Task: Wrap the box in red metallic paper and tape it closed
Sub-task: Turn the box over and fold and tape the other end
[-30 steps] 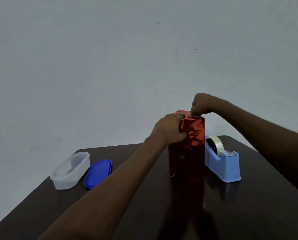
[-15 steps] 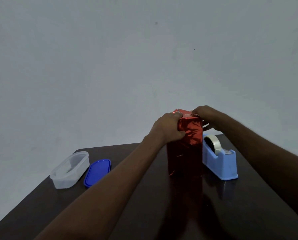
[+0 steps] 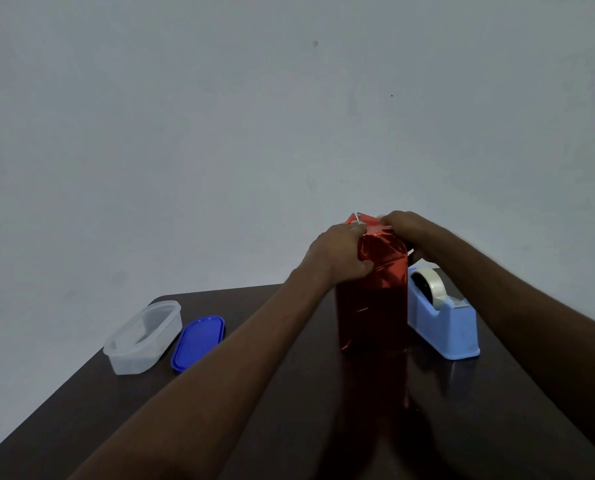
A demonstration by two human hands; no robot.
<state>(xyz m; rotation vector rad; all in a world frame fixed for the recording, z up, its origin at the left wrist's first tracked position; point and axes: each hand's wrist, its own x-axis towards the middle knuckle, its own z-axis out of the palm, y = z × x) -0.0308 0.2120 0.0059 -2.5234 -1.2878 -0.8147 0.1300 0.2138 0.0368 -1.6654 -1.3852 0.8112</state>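
Upright on the dark surface (image 3: pixel 122 420) stands the box wrapped in red metallic paper (image 3: pixel 372 306), its loose top flaps poking up between both hands. At its upper left corner the left hand (image 3: pixel 337 252) grips the box, thumb across the near face and fingers curled over the top edge. On the opposite side the right hand (image 3: pixel 405 228) has its fingers curled onto the top right of the paper, pinching or pressing the fold there; its fingertips are blurred. Just right of the box, nearly touching it, sits a light blue tape dispenser (image 3: pixel 445 323) holding a roll of clear tape (image 3: pixel 431 282). Well apart to the left lie a clear plastic container (image 3: pixel 143 337) and, just beside it, its blue lid (image 3: pixel 199 341) flat on the surface. Behind everything rises a plain grey wall (image 3: pixel 254 133).
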